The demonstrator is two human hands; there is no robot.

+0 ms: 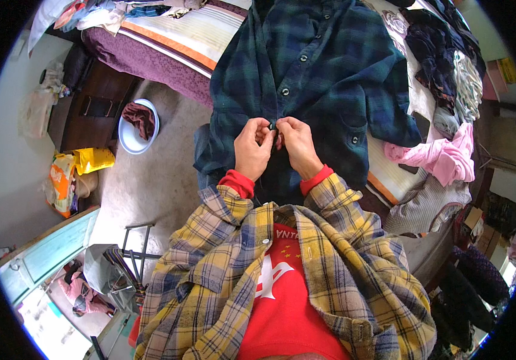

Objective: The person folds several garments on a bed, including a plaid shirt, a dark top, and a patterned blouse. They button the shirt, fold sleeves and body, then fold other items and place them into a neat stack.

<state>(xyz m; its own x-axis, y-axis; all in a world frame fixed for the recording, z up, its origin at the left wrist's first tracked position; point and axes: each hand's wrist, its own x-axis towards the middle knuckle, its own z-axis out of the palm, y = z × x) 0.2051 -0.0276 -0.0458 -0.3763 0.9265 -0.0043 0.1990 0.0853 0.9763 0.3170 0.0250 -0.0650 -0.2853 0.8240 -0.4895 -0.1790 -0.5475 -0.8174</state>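
From my remote feed, I have the left hand point(252, 148) and right hand point(297, 146) closed, fingertips pinching a dark plaid shirt point(306, 75) at its buttoned front. It lies spread over the striped bed point(174, 41); pink cloth point(453, 157) sits right, a pale basin point(128, 139) holding brown cloth point(141, 120) left.

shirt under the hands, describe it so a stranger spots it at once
Find the striped bed cover at the top. Spread over it, its front pinched by the left hand and right hand, is the dark shirt. Its green-and-blue plaid sets it apart from the person's yellow plaid overshirt and the pink garment at right.
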